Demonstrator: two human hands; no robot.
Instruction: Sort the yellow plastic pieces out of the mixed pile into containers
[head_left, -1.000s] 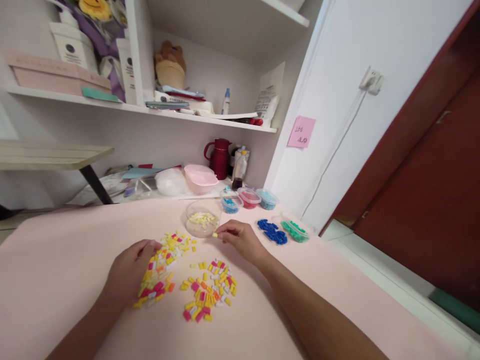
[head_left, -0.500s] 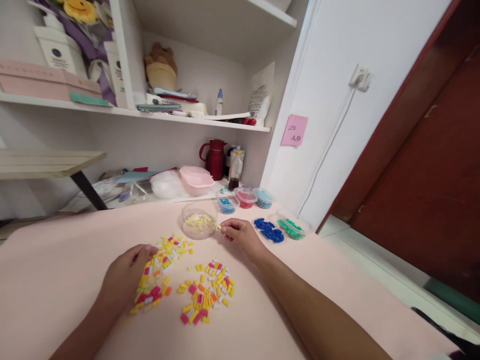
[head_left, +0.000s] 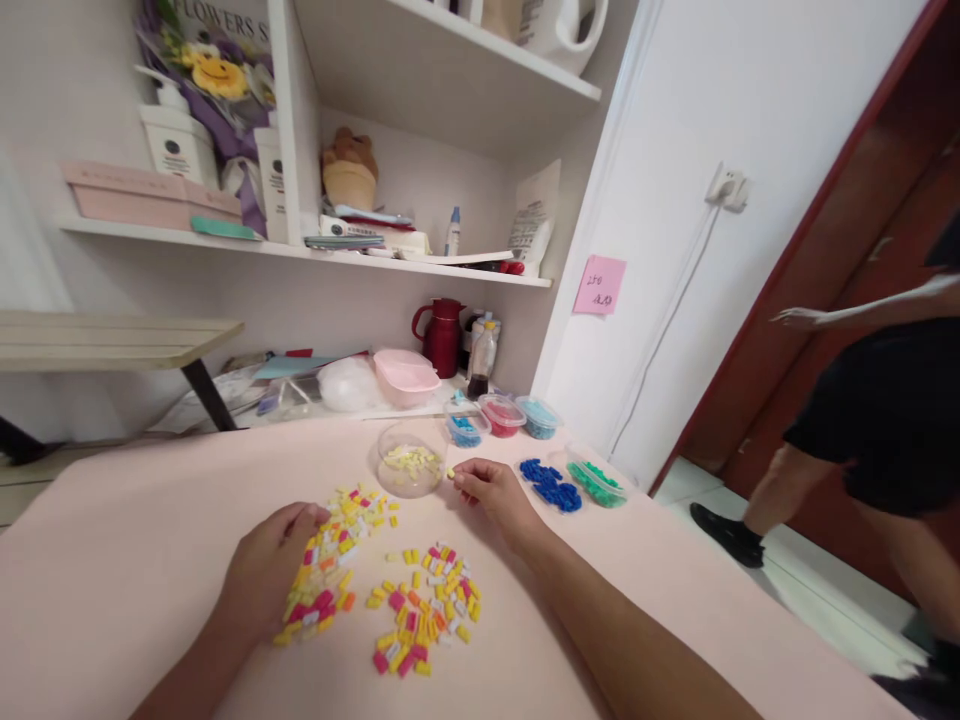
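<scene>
My right hand (head_left: 491, 491) pinches a small pale yellow piece (head_left: 451, 473) beside the rim of a clear round bowl (head_left: 409, 458) that holds pale yellow pieces. My left hand (head_left: 268, 563) rests curled on the left pile of yellow, pink, white and orange pieces (head_left: 330, 560), fingertips touching them; I cannot see anything gripped in it. A second mixed pile (head_left: 426, 605) lies in front of me between my forearms. All of it sits on a pale pink table (head_left: 112, 560).
Small tubs of blue, red and light blue pieces (head_left: 501, 414) stand behind the bowl. Dark blue pieces (head_left: 551, 483) and green pieces (head_left: 596, 482) lie at the right. Cluttered shelves (head_left: 300, 245) rise behind. Another person (head_left: 862, 420) walks by the red door at right.
My right hand stays at the bowl's rim with the piece. The camera tilted up, and another person has come into view at the right. My left hand has barely moved.
</scene>
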